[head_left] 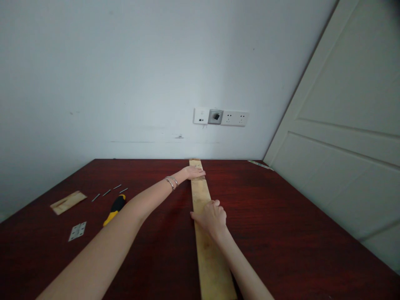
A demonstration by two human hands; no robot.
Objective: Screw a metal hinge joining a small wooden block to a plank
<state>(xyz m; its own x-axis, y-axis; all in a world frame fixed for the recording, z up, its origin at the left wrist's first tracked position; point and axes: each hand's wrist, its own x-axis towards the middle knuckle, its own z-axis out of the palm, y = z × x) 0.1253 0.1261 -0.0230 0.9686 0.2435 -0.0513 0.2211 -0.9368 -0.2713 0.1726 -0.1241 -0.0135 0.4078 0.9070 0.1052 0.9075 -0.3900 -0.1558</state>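
A long wooden plank (215,266) lies lengthwise on the dark red tabletop, running from the near edge of view toward the wall. My left hand (195,172) holds the plank near its far end, with the fingers across its top and reaching over the right edge. Closer to me, my right hand (212,217) grips the same plank. Its thumb is at the left edge, and its other fingers curl at the right side. To the left of my left forearm lies a yellow and black handle (115,208), partly hidden by the arm.
On the left of the tabletop (281,233) are a short wood piece (68,202), a metal hinge (77,231) and several screws or nails (106,192). A thin strip (260,165) lies at the far right corner. Wall sockets (234,118) sit behind; a white door (343,104) stands right.
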